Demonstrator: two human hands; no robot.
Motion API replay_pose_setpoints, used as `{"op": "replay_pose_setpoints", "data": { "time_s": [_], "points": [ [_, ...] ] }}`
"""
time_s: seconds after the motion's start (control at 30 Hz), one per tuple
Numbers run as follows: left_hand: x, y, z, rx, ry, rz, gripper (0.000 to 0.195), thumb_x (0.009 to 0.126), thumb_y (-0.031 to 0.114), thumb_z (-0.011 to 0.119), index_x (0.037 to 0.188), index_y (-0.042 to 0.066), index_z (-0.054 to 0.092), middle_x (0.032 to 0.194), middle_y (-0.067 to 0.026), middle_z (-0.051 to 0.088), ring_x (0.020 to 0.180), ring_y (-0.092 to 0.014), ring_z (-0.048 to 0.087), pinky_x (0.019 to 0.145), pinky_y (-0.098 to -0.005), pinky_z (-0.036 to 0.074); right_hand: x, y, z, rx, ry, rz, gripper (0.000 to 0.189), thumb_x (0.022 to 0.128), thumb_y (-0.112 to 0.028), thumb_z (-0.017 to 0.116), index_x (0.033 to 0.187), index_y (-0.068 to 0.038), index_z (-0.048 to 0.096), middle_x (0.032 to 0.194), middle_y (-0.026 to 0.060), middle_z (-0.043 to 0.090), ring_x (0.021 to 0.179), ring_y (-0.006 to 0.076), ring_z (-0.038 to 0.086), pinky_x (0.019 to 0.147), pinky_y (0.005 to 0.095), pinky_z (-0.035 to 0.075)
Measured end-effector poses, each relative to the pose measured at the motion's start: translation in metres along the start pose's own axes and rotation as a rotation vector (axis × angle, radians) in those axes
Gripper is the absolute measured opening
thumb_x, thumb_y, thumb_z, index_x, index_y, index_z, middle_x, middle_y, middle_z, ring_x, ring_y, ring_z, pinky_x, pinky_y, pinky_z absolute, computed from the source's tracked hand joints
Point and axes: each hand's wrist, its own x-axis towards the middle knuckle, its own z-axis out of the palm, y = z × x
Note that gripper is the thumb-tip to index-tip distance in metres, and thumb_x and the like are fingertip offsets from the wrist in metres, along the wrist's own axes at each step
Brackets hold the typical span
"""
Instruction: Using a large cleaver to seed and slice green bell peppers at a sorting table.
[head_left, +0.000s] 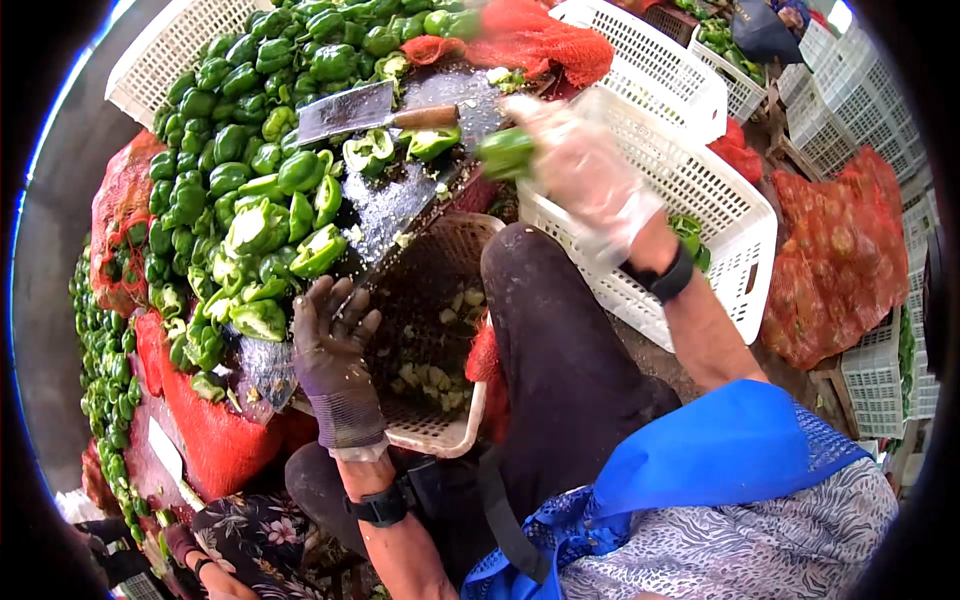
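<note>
In a clear plastic glove, my right hand (589, 165) is blurred above a white plastic crate (731, 217). Its fingers grip a green bell pepper (506, 154), which is also blurred. My left hand (330, 349) wears a dark knitted-cuff glove, its fingers apart and nothing in them. It is beside cut bell peppers (259, 319) at the near edge of a big pile of whole green peppers (232, 142). A cleaver (349, 112) with a wooden handle rests on the work surface behind cut pepper halves (369, 150).
Between my knees stands a plastic basket (442, 444) with pale pepper cores inside. Red mesh (532, 37) is bunched at the table's far end. A full red mesh sack (836, 255) leans at right by stacked crates (862, 97). Another person's hand (180, 541) and a knife (166, 450) are at lower left.
</note>
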Motion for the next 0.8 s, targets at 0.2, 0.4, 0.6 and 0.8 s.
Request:
{"op": "replay_pose_setpoints", "data": {
  "time_s": [0.2,0.4,0.6,0.8],
  "points": [
    [0.016,-0.017,0.013,0.027,-0.045,-0.127,0.046,0.104,0.040,0.052,0.129,0.002,0.058,0.118,-0.0166,0.067,0.104,-0.030,0.067,0.088,-0.0424,0.056,0.058,0.060,0.037,-0.392,0.087,-0.348,0.021,0.092,-0.015,0.054,0.109,-0.005,0.063,0.100,0.0137,0.066,0.092,0.0302,0.064,0.084,0.0419,0.053],
    [0.014,-0.021,0.020,0.070,-0.037,-0.147,0.045,0.103,0.040,0.053,0.127,0.002,0.059,0.117,-0.0163,0.067,0.103,-0.029,0.068,0.088,-0.0411,0.057,0.125,0.066,0.078,-0.106,-0.122,-0.248,0.023,0.094,-0.011,0.054,0.112,-0.003,0.066,0.103,0.0160,0.068,0.097,0.0315,0.066,0.086,0.0399,0.053],
    [0.014,-0.019,0.016,0.095,-0.037,-0.171,0.046,0.102,0.040,0.055,0.126,0.002,0.060,0.117,-0.0167,0.068,0.104,-0.030,0.068,0.089,-0.0417,0.056,0.118,0.020,0.079,-0.069,-0.184,-0.324,0.065,0.084,-0.035,0.073,0.136,0.001,0.054,0.115,0.0235,0.066,0.106,0.0393,0.062,0.096,0.0435,0.049],
    [0.021,-0.029,0.032,-0.046,-0.110,-0.261,0.050,0.103,0.042,0.054,0.131,0.000,0.057,0.125,-0.0206,0.065,0.110,-0.034,0.066,0.095,-0.0473,0.054,0.116,0.044,0.104,-0.300,-0.197,-0.321,0.034,0.084,-0.005,0.055,0.118,-0.005,0.062,0.097,0.0177,0.068,0.095,0.0336,0.066,0.085,0.0414,0.052]
  ]
}}
